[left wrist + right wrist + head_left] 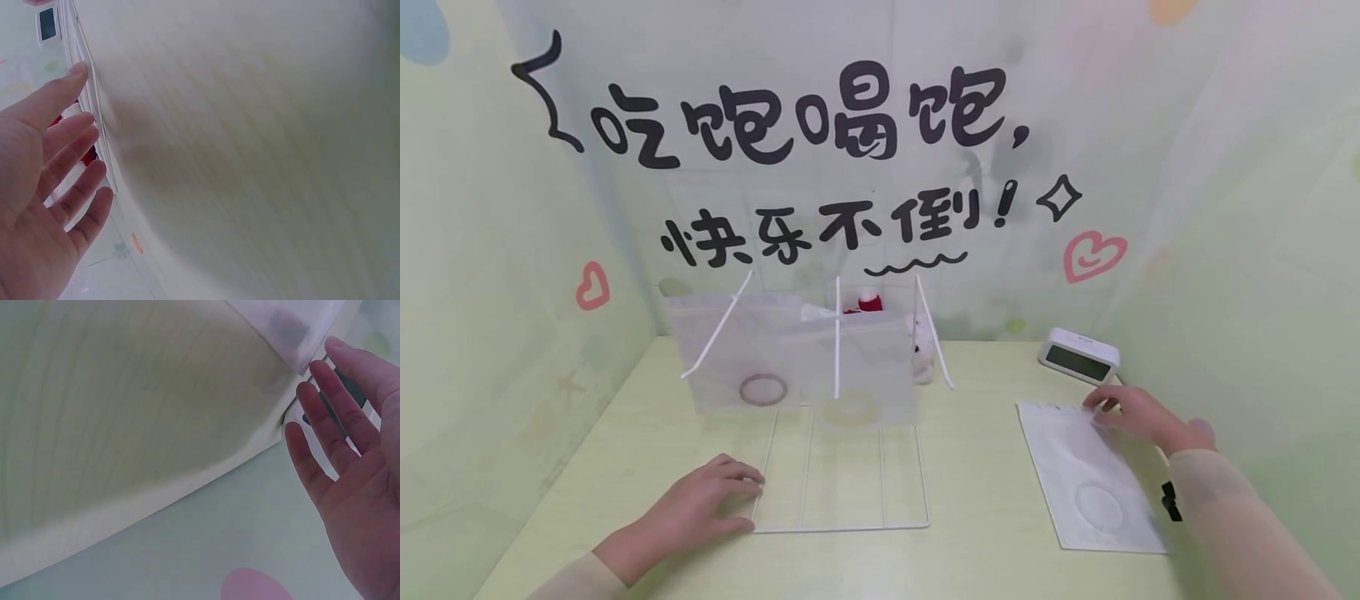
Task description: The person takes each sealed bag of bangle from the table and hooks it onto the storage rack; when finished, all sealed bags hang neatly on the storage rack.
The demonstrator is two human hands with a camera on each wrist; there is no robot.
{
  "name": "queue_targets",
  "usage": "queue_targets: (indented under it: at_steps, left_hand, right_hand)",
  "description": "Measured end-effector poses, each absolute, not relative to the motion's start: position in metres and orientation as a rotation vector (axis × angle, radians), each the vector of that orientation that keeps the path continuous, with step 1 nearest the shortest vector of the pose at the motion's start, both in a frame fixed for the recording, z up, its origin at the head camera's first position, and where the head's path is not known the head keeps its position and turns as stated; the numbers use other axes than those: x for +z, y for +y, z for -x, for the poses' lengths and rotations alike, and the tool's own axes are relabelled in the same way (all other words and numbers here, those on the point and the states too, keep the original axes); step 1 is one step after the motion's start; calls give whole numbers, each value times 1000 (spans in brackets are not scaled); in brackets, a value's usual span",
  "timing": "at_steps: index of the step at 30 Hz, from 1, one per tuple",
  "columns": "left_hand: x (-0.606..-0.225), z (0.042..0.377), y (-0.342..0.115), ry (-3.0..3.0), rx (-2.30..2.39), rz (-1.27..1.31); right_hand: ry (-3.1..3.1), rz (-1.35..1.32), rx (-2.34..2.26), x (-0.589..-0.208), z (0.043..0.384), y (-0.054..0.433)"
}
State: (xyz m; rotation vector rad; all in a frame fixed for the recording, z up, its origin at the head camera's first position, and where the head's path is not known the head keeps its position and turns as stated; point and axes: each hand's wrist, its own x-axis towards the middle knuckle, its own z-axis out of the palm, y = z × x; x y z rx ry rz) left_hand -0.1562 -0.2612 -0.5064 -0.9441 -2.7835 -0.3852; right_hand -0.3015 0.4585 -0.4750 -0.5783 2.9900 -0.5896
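A white wire rack (841,527) stands on the table, with several wire arms rising over its base. Two frosted bags hang on it: the left bag (722,342) shows a dark ring and the right bag (865,358) a pale yellow one. My left hand (688,508) is at the base's left side, fingertips at the wire; in the left wrist view its fingers are loosely bent. A third frosted bag (1067,475) lies flat on the right, with a pale ring inside. My right hand (1138,412) is over its top right corner, fingers extended in the right wrist view.
A white digital clock (1078,357) sits at the back right, just beyond my right hand. Behind the hanging bags is a white plush toy (922,354) with something red. A small black object (1170,502) lies beside my right sleeve. Printed curtains surround the table (977,467).
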Motion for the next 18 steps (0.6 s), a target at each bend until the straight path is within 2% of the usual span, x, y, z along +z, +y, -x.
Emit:
queue_targets:
  at_steps: [18]
  left_hand:
    - [-505,155,-261,-2807,-375,915]
  right_hand:
    - [2990,509,-586,-487,309,465]
